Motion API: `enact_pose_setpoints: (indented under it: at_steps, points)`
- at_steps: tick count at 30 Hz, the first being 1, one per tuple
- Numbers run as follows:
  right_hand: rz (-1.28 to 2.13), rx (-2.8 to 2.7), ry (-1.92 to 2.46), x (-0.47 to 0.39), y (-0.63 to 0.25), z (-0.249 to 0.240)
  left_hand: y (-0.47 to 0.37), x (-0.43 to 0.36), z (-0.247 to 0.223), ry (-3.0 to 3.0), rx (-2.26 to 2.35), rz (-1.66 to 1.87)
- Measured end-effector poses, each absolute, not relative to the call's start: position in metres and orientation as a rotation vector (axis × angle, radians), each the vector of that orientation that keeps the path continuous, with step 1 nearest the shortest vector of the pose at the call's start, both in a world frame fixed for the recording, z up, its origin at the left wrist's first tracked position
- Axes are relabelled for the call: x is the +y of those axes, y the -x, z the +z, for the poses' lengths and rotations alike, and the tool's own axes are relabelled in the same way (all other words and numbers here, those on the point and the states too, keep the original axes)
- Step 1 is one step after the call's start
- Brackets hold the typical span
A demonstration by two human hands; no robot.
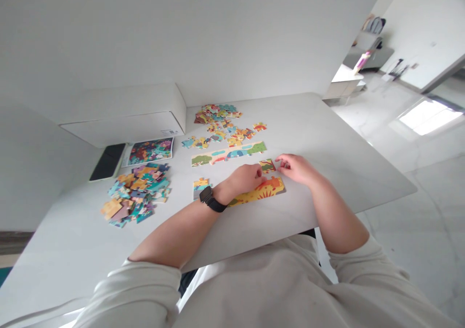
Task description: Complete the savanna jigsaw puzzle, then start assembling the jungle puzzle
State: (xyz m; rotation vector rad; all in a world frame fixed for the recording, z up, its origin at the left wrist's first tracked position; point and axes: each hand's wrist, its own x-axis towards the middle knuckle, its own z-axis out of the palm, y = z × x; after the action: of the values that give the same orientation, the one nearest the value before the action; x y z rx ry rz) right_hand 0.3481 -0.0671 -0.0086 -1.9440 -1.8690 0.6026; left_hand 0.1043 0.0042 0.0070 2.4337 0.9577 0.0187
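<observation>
My left hand [248, 178], with a black watch [212, 199] on its wrist, is curled over the puzzle. Its fingers are at the left side of a small red, green and yellow puzzle piece [268, 165]; part of the grip is hidden. To the right of that piece is my right hand [295, 167], thumb and fingers apart, fingertips close to its edge. Just below lies a joined yellow and orange puzzle strip [271, 191], partly covered by my left hand. Beyond both hands runs a joined strip [229, 154] with green trees and blue shapes.
Loose puzzle pieces [232, 133] lie at the back, with a pile [218, 112] behind them. Another pile [140, 192] is at left, near a phone [108, 162], a picture card [150, 151] and a white box [125, 119]. One piece group [201, 186] sits by my watch.
</observation>
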Motion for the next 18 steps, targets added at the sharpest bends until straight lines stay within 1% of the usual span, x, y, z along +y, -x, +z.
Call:
enact_pose_setpoints:
  at_steps: [3,6,13,18]
  points:
    - [0.492,-1.932,1.922,-0.062,-0.345,-0.017,-0.102,0.011,0.007,-2.452,1.049,0.104]
    - [0.408,-1.984,1.931,-0.057,-0.343,-0.024,-0.102,0.014,0.004,-2.501,1.028,0.152]
    - [0.404,-1.998,1.994,-0.055,-0.339,-0.020,-0.107,0.007,0.002,-2.665,0.974,0.013]
    - [0.400,-1.994,2.013,-0.055,-0.339,-0.021,-0.106,0.007,-0.002,-2.778,0.883,0.046]
